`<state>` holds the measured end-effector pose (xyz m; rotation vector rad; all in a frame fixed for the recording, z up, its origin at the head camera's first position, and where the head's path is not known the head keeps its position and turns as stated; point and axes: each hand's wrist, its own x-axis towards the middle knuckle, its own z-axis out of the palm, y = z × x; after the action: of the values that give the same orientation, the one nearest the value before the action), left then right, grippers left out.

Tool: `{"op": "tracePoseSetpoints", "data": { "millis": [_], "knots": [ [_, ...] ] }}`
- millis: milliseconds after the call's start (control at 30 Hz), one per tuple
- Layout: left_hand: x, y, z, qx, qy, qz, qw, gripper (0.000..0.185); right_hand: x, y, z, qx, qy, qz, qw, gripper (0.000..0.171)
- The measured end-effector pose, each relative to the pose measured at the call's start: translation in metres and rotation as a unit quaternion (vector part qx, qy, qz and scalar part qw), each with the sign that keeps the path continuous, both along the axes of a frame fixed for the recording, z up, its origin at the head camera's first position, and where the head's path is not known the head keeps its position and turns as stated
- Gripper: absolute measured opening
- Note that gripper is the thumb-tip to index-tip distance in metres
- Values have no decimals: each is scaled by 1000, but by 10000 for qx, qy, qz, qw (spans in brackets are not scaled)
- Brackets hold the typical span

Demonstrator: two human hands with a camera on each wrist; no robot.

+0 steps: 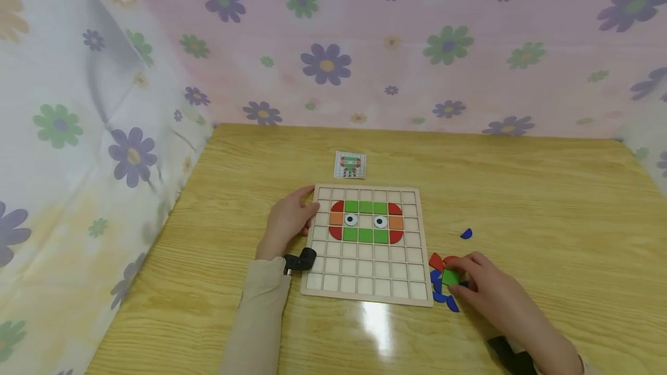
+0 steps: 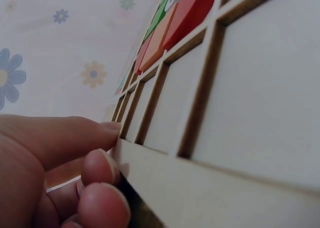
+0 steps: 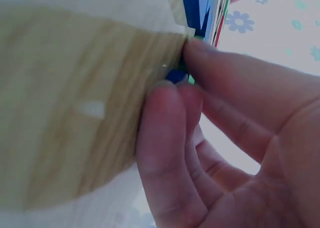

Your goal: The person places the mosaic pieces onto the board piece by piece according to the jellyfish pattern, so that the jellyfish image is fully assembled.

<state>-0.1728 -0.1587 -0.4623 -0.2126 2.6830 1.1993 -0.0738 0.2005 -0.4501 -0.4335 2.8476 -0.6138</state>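
Green square tile is sitting in the loose pile just right of the grid board on the surface — my right hand is pinching it, while my left hand is gripping the board's left edge with curled fingers.

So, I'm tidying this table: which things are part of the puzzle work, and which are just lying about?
In use: board, held by left hand; green tile under right hand; loose tiles; pattern card.
Lying about: stray blue tile; flowered cloth.
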Motion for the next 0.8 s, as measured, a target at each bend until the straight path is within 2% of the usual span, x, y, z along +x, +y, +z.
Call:
{"op": "tracePoseSetpoints", "data": {
  "millis": [333, 633, 800],
  "knots": [
    [2, -1, 3, -21, 109, -100, 9999, 47, -8, -4, 3, -271, 25, -25, 9996, 28],
    [1, -1, -1, 20, 167, -162, 9997, 47, -18, -2, 1, -252, 46, -168, 9995, 31],
    [0, -1, 0, -7, 159, -135, 9998, 47, -21, 0, 2, -293, 159, -77, 9994, 23]
  ]
}}
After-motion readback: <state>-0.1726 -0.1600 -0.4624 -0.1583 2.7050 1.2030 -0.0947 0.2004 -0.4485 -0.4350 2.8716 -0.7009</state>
